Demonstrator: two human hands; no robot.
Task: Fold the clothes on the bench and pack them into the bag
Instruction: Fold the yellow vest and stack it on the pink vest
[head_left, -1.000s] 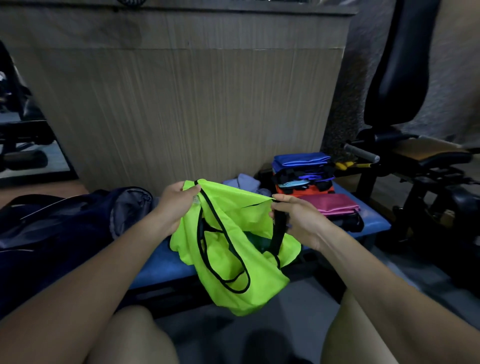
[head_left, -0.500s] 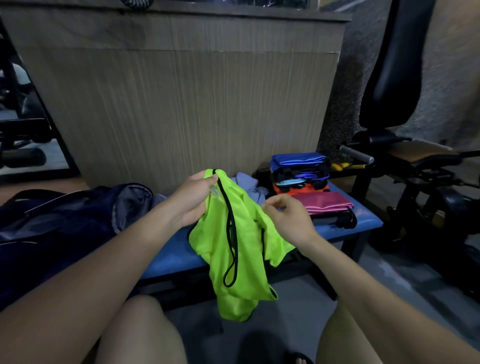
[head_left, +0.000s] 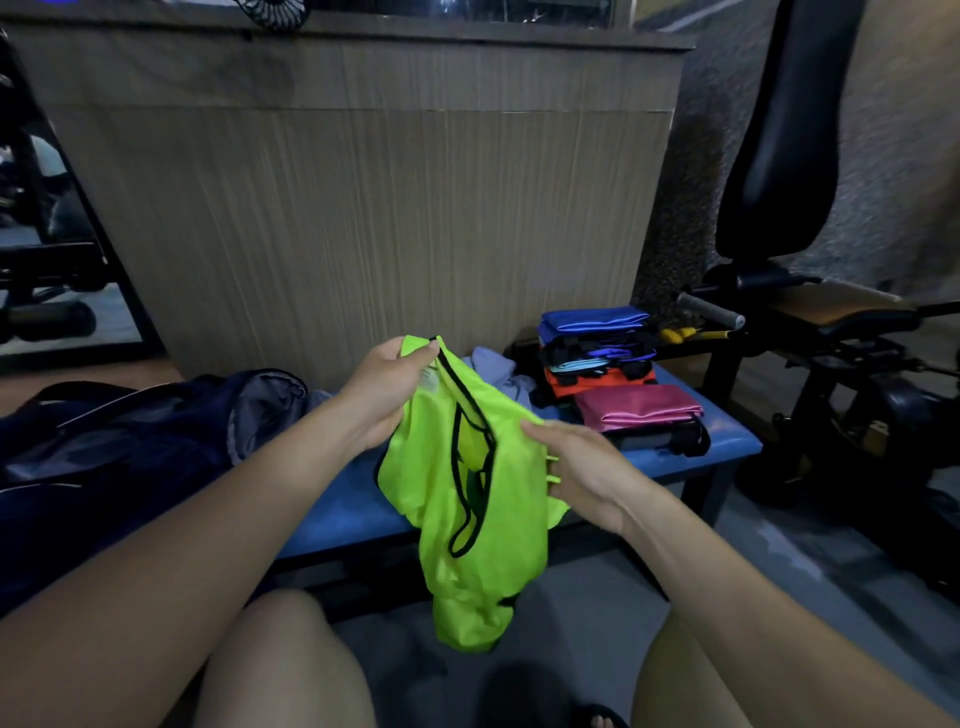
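Head cam: blue padded bench (head_left: 727, 441) fronts a ribbed wood-grain wall panel (head_left: 363, 208); black gym machine (head_left: 831, 364) at rt. Dark navy fabric bag (head_left: 130, 441) sits on bench's left end, folded stack of blue, orange and pink clothes (head_left: 602, 364) on its rt end. Neon-yellow mesh vest w/ black trim (head_left: 467, 509) hangs over bench's front edge. Left hand (head_left: 384, 395) pinches its top; right hand (head_left: 576, 467) grips its side.

Blue bench (head_left: 727, 441): folded clothes (head_left: 597, 353), bag (head_left: 130, 441).
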